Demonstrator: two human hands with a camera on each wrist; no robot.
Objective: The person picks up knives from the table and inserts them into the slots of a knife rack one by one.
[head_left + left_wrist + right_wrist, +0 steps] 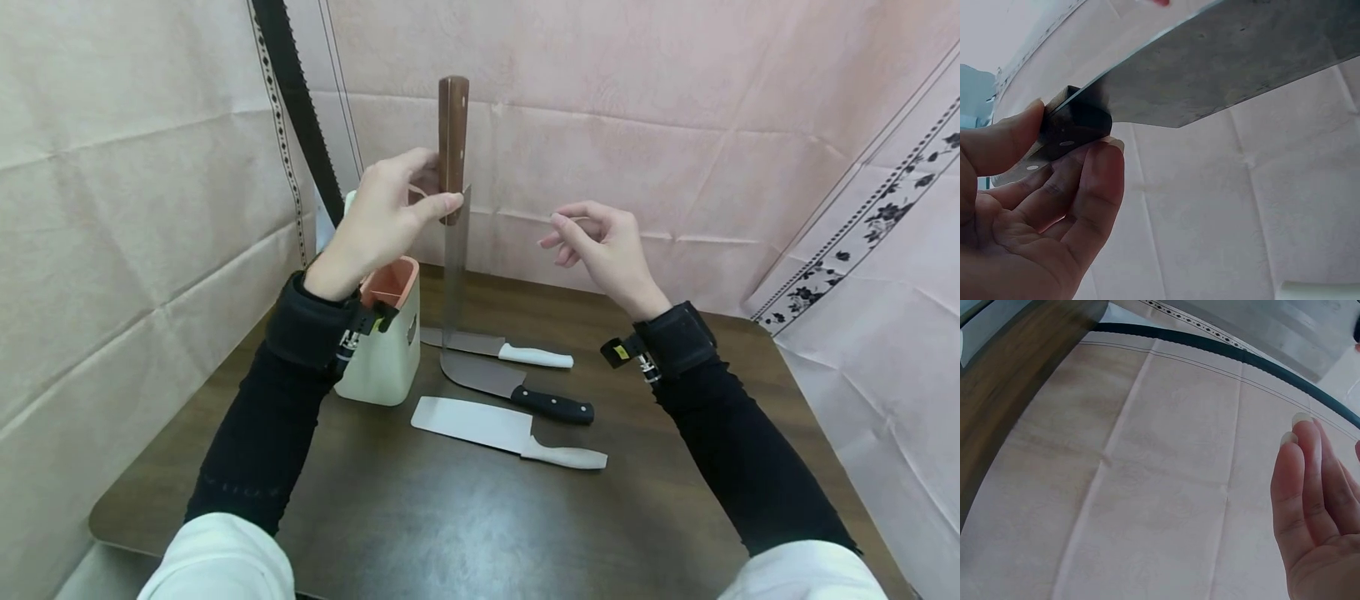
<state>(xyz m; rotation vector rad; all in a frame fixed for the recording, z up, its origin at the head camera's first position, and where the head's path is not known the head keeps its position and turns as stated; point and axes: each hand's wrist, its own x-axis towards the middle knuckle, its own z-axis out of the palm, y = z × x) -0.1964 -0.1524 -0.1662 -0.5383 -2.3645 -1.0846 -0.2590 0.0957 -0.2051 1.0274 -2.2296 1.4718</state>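
My left hand [382, 218] pinches a wide-bladed kitchen knife [453, 125] by its brown wooden handle, between thumb and fingers. The handle points up and the blade hangs down, its lower end in front of the knives on the table. In the left wrist view the knife's grey blade [1222, 69] runs off to the upper right. Off to the right, my right hand [606, 250] hovers in the air with loosely bent fingers and nothing in them. Beside the left wrist stands a pale green knife holder [386, 362] with an orange inside, partly hidden by the forearm.
On the brown table [450, 533] lie a white-handled knife [536, 357], a black-handled knife [555, 406] and a white cleaver [472, 422], side by side, handles to the right. Pale cloth walls [675, 100] stand close behind and at both sides.
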